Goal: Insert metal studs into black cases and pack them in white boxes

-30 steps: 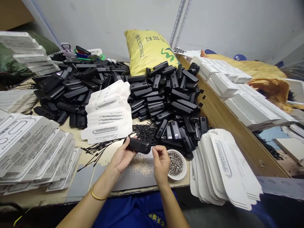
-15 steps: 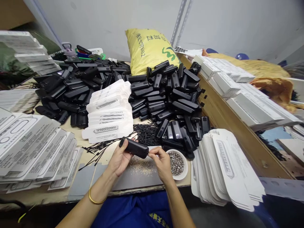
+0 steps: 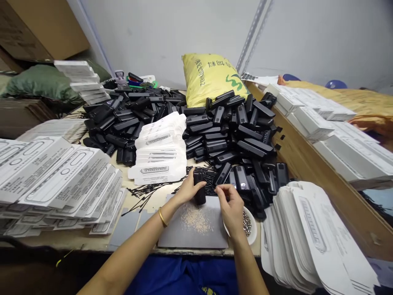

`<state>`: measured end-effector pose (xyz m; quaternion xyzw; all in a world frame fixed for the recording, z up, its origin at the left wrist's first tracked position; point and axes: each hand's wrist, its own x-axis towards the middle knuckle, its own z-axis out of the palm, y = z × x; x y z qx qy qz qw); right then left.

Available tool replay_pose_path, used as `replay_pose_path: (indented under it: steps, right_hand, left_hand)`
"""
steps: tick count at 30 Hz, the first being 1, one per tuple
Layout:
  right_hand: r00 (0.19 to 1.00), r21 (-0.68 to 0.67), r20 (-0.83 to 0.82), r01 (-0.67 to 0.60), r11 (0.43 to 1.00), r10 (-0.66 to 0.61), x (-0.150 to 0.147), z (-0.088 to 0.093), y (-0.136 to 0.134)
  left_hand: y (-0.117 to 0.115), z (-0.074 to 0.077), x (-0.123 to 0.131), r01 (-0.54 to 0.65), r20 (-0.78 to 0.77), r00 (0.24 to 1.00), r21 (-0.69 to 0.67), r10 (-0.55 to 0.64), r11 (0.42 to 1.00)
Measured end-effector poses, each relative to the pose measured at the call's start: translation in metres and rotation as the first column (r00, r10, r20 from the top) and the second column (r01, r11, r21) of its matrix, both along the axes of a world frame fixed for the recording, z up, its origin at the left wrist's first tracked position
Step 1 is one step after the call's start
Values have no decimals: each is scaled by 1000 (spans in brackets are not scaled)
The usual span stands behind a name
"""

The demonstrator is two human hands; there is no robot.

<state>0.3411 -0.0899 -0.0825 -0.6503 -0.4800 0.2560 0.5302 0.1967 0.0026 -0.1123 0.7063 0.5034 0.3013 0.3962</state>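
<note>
Black casing stands nearly upright in the left grip, which grasps it with the thumb across its near side. Its lower end is over the far part of a grey sheet; whether it touches the sheet, I cannot tell. Just to its right is the right grip, its thumb and forefinger drawn together at the tips; whether they pinch something small, I cannot tell. A yellow bangle circles the left wrist.

Pale granules lie scattered over the grey sheet, nearer the person than the casing. Beside the right grip, and partly hidden by it, sits a white bowl holding small metal pieces. Thin black sticks lie heaped behind the hands, with more spread loosely to the left on the pale surface.

Farther back, a fanned stack of white flat cartons lies between and in front of large heaps of similar black cases. A yellow bag leans behind the heaps. Printed boxes are stacked at the left; at the right, more folded cartons stand beside a wooden board, with white boxes beyond it.
</note>
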Motion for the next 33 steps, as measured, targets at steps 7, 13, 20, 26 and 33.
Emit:
replay_pose_path:
  steps: [7, 13, 20, 26, 33]
  right_hand:
    - [778, -290, 508, -251, 924, 371, -92, -23, 72]
    - [778, -351, 491, -236, 906, 393, -133, -40, 113]
    - [822, -157, 292, -464, 872, 490, -47, 1, 112]
    - [662, 231, -351, -625, 746, 663, -3, 14, 91]
    - [803, 119, -535, -236, 964, 263, -38, -14, 46]
  left_hand:
    - [27, 4, -111, -176, -307, 925, 176, 224, 969]
    - [44, 9, -134, -173, -454, 847, 257, 277, 951]
    - [28, 70, -119, 267, -5, 959, -311, -283, 912]
    - [-32, 51, -69, 600, 742, 658, -619, 128, 507]
    - [-54, 44, -48, 380, 656, 750, -535, 86, 755]
